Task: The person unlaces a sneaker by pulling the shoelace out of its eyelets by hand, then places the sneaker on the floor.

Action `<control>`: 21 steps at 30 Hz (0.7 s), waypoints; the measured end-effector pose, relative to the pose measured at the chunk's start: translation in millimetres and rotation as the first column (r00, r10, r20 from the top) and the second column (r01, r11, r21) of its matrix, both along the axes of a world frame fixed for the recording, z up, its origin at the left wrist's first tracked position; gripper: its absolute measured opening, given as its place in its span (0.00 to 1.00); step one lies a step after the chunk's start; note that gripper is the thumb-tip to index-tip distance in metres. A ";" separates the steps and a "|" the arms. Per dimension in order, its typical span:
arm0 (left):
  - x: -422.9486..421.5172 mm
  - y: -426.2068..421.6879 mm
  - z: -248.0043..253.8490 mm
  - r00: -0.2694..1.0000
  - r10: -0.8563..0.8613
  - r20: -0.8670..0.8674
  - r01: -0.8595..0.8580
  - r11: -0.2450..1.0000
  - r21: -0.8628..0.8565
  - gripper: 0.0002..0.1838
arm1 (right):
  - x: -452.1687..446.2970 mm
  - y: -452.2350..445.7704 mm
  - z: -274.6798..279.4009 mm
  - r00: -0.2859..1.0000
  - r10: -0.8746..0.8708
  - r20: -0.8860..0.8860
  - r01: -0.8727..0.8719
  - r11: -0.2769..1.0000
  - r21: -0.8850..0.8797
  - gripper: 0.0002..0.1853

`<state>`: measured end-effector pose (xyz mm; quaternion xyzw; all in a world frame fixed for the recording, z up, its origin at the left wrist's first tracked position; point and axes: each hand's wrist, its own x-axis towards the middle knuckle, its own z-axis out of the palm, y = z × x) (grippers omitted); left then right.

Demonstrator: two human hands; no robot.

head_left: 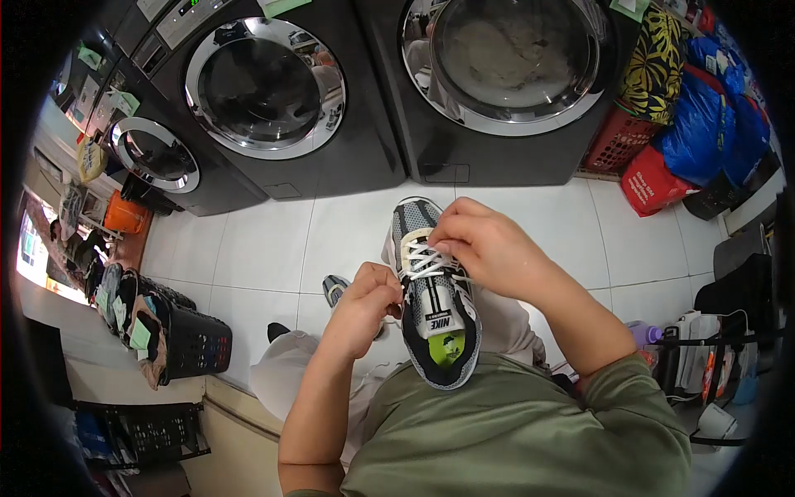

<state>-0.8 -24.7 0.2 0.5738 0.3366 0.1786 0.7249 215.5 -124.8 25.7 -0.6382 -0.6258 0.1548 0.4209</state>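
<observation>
Over my lap (507, 330): gray sneaker (414, 217), partly laced.
White lace (426, 264) crosses toe-side rows, not tongue label (439, 322); my right hand (490, 250) pinches it; my left hand (358, 311) is closed alongside, contents unclear.

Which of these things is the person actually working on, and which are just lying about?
In hand:
- Nike sneaker
- white laces, pinched by the right hand; left hand at the shoe's side

Lying about:
- similar shoe on the floor, perhaps its pair
- dark laundry basket
- blue bag
- red bag
</observation>
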 end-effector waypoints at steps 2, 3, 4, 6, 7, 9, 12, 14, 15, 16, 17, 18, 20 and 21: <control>-0.8 4.7 1.0 0.998 -0.052 0.030 0.054 0.997 -0.052 0.02 | 9.9 -5.9 0.8 1.000 -0.018 -0.020 0.018 1.000 -0.023 0.06; -2.3 8.7 -1.1 0.996 -0.068 0.065 0.076 0.989 -0.124 0.02 | 14.3 -9.0 1.1 0.999 -0.026 -0.030 0.025 0.999 -0.034 0.06; -3.6 12.2 -3.5 0.992 -0.081 0.102 0.099 0.976 -0.195 0.03 | 17.2 -14.3 7.0 0.999 -0.039 -0.022 0.036 0.987 -0.156 0.06; -4.5 16.9 -9.4 0.989 -0.093 0.118 0.121 0.961 -0.250 0.05 | 24.3 -25.0 4.1 0.992 0.070 -0.101 -0.089 0.976 -0.199 0.09; -4.9 17.1 -11.0 0.987 -0.099 0.124 0.130 0.951 -0.281 0.05 | 25.8 -30.6 1.7 0.982 0.122 -0.145 -0.152 0.964 -0.219 0.11; -3.3 14.0 -8.6 0.990 -0.071 0.122 0.101 0.961 -0.259 0.05 | 23.1 -35.2 -6.8 0.976 0.136 -0.170 -0.170 0.963 -0.207 0.10; -0.2 9.9 -6.1 0.993 -0.050 0.110 0.078 0.963 -0.260 0.05 | 19.5 -38.3 -14.0 0.963 0.122 -0.240 -0.166 0.971 -0.175 0.09; 0.0 10.9 -6.3 0.989 -0.060 0.134 0.097 0.954 -0.284 0.05 | 29.3 -36.4 -25.7 0.911 0.180 -0.372 -0.243 0.961 -0.129 0.08; -0.8 13.1 -10.3 0.984 -0.072 0.163 0.120 0.945 -0.305 0.05 | 33.6 -35.6 -30.6 0.864 0.169 -0.475 -0.267 0.952 -0.146 0.08; -1.9 14.9 -13.8 0.978 -0.082 0.192 0.143 0.934 -0.326 0.06 | 37.9 -35.1 -35.7 0.805 0.153 -0.572 -0.294 0.942 -0.161 0.08; -2.1 15.6 -16.3 0.973 -0.087 0.215 0.157 0.931 -0.331 0.05 | 41.6 -34.7 -39.2 0.738 0.131 -0.662 -0.322 0.930 -0.175 0.08; -1.9 15.7 -19.0 0.967 -0.092 0.238 0.171 0.926 -0.336 0.05 | 43.8 -34.6 -41.0 0.706 0.111 -0.699 -0.341 0.919 -0.198 0.08; -3.0 14.2 -20.3 0.964 -0.098 0.246 0.179 0.926 -0.334 0.04 | 43.4 -33.6 -42.7 0.664 0.105 -0.740 -0.351 0.918 -0.185 0.08; -3.4 13.1 -18.6 0.967 -0.099 0.234 0.173 0.930 -0.323 0.03 | 43.8 -33.4 -42.8 0.644 0.102 -0.758 -0.355 0.918 -0.178 0.08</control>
